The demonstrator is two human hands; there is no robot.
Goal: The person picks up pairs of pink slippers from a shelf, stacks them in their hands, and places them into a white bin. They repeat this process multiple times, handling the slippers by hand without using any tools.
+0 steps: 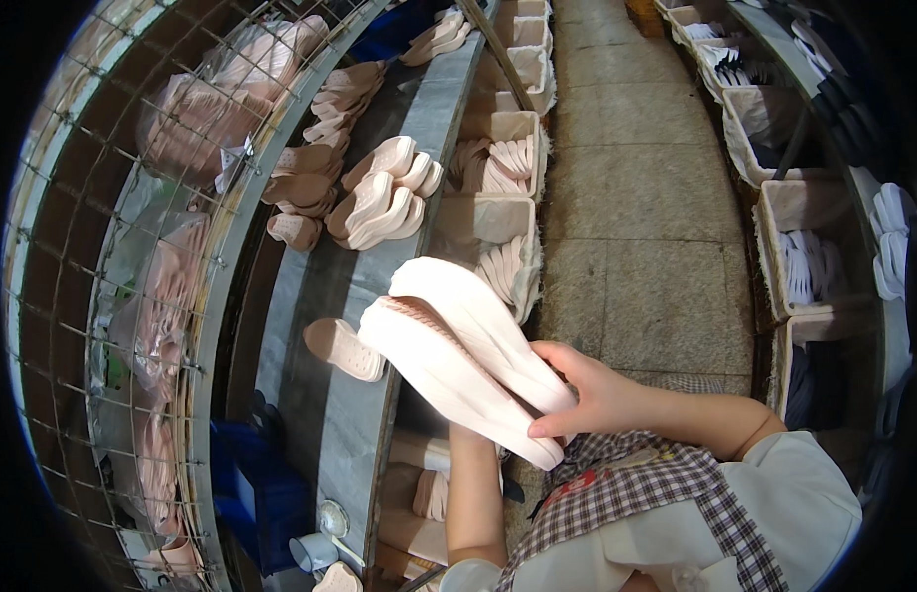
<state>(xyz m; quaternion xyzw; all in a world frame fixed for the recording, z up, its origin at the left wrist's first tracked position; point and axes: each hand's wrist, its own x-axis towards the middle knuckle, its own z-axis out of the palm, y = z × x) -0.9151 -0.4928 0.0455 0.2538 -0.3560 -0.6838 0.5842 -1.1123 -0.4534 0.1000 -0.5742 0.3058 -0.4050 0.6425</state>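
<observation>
Two long pale pink shoe soles (449, 340) lie side by side, held up above the edge of a grey conveyor belt (360, 266). My right hand (582, 395) grips their near ends from the right, thumb on top. My left hand is hidden under the soles; only its forearm (473, 493) shows, rising from below. One single pink sole (345, 348) lies on the belt just left of the held pair.
More pink soles (380, 197) are piled farther along the belt. Cloth-lined bins (498, 232) with soles stand right of the belt. A wire-mesh rack (152, 247) with bagged soles runs along the left. A tiled aisle (636, 197) and more bins (804, 247) lie to the right.
</observation>
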